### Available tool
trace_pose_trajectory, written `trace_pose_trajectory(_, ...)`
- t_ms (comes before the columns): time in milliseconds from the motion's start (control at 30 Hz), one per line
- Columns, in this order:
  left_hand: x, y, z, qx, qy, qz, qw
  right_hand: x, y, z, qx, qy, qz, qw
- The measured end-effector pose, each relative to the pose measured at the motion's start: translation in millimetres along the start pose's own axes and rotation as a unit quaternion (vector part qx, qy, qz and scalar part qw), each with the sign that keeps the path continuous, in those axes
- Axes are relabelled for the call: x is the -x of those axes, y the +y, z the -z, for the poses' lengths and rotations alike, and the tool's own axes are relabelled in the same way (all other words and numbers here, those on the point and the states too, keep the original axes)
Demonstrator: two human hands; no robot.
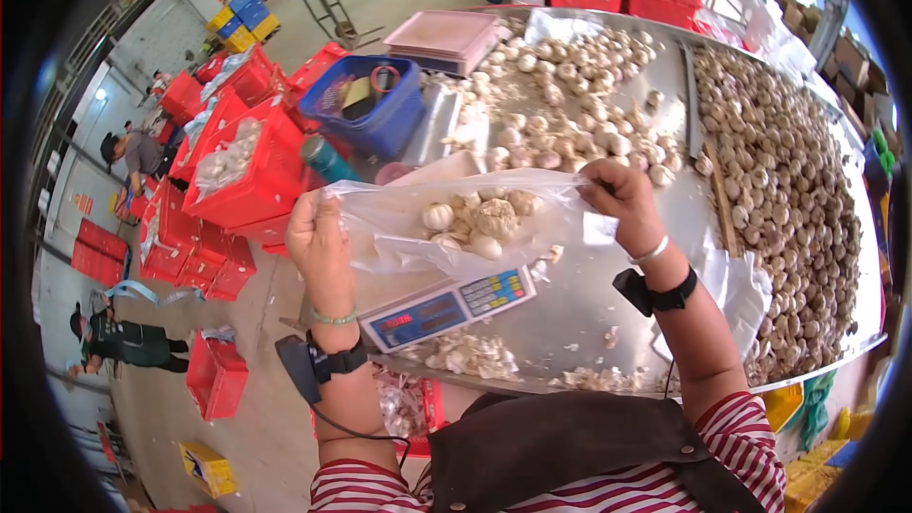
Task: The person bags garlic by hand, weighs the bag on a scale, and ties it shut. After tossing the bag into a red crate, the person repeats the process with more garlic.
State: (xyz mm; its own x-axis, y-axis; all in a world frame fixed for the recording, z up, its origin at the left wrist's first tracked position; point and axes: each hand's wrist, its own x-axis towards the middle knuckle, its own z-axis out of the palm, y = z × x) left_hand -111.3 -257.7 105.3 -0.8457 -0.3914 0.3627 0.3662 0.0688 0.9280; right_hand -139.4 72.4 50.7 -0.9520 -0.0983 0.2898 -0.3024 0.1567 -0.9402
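From the head camera, the left hand [318, 237] and the right hand [622, 195] are both closed on the top edge of a clear plastic bag [399, 228], one at each end, stretching its mouth between them. The bag hangs above a digital scale [446, 304] at the near side of the metal counter [589, 304], and several garlic bulbs [480, 218] sit in its sagging middle. Loose garlic [779, 199] is heaped across the right of the counter, with more [570, 66] piled further back. A blue basket [370, 104] stands beyond the bag, and red crates [247, 171] are stacked to the left.
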Motion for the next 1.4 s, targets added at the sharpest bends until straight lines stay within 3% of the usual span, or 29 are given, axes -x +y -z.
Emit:
trace_pose_trajectory(67, -19, -27, 38, -0.094, -0.005, -0.043, 0.995, -17, 17, -41, -0.025, -0.017, -0.011, 0.999)
trace_pose_trajectory(133, -25, -53, 73, -0.122, -0.011, -0.033, 0.992, -26, 44, -73, 0.040, -0.016, -0.014, 0.999)
trace_pose_trajectory(267, -24, -78, 107, -0.138, -0.053, 0.108, 0.983, -30, 46, -103, 0.086, -0.015, -0.095, 0.992)
trace_pose_trajectory(300, -21, -81, 113, -0.110, -0.063, 0.153, 0.980, -32, 43, -102, 0.145, -0.035, -0.077, 0.986)
trace_pose_trajectory(333, -20, -84, 117, -0.108, -0.059, 0.161, 0.979, -37, 37, -99, 0.229, -0.073, -0.046, 0.970)
trace_pose_trajectory(400, -22, -91, 120, -0.078, -0.067, 0.144, 0.984, -42, 10, -105, 0.270, -0.071, 0.043, 0.959)
trace_pose_trajectory(467, -23, -92, 122, -0.099, -0.069, 0.138, 0.983, -55, 17, -99, 0.140, -0.039, 0.054, 0.988)
trace_pose_trajectory(533, -22, -95, 124, -0.119, -0.066, 0.138, 0.981, -60, 18, -86, 0.022, 0.003, -0.099, 0.995)
trace_pose_trajectory(600, -20, -103, 126, -0.121, -0.073, 0.116, 0.983, -61, 88, -61, 0.139, -0.042, -0.171, 0.975)
trace_pose_trajectory(633, -18, -108, 127, -0.120, -0.061, 0.127, 0.983, -49, 108, -62, 0.317, -0.108, -0.158, 0.929)
trace_pose_trajectory(667, -17, -113, 126, -0.116, -0.054, 0.103, 0.986, -30, 124, -62, 0.481, -0.168, -0.132, 0.850)
trace_pose_trajectory(733, -17, -117, 128, -0.112, -0.039, 0.082, 0.990, 14, 166, -59, 0.511, -0.151, -0.013, 0.846)
trace_pose_trajectory(800, -15, -113, 131, -0.148, -0.045, 0.107, 0.982, 35, 140, -84, 0.504, -0.167, -0.134, 0.836)
trace_pose_trajectory(833, -14, -114, 132, -0.149, -0.043, 0.110, 0.982, 45, 143, -87, 0.456, -0.138, -0.131, 0.869)
trace_pose_trajectory(1000, -9, -110, 130, -0.135, -0.031, 0.061, 0.988, 52, 164, -75, 0.445, -0.095, -0.118, 0.883)
trace_pose_trajectory(1067, -7, -110, 132, -0.156, -0.025, 0.054, 0.986, 32, 158, -65, 0.464, -0.152, 0.007, 0.873)
trace_pose_trajectory(1133, -3, -112, 131, -0.184, -0.020, 0.039, 0.982, -2, 91, -83, 0.355, -0.014, 0.043, 0.934)
trace_pose_trajectory(1167, -1, -113, 129, -0.135, -0.022, 0.076, 0.988, -19, 33, -99, 0.318, -0.017, 0.070, 0.945)
trace_pose_trajectory(1233, 0, -109, 126, -0.069, -0.037, 0.128, 0.989, -37, -53, -132, 0.327, -0.034, 0.300, 0.895)
trace_pose_trajectory(1267, -1, -105, 123, -0.049, -0.047, 0.141, 0.988, -42, -72, -138, 0.297, -0.120, 0.363, 0.875)
trace_pose_trajectory(1333, -2, -91, 115, -0.023, -0.062, 0.172, 0.983, -46, -103, -161, 0.505, -0.317, 0.430, 0.678)
trace_pose_trajectory(1400, 1, -74, 111, -0.002, -0.062, 0.147, 0.987, -50, -78, -161, 0.492, -0.396, 0.426, 0.648)
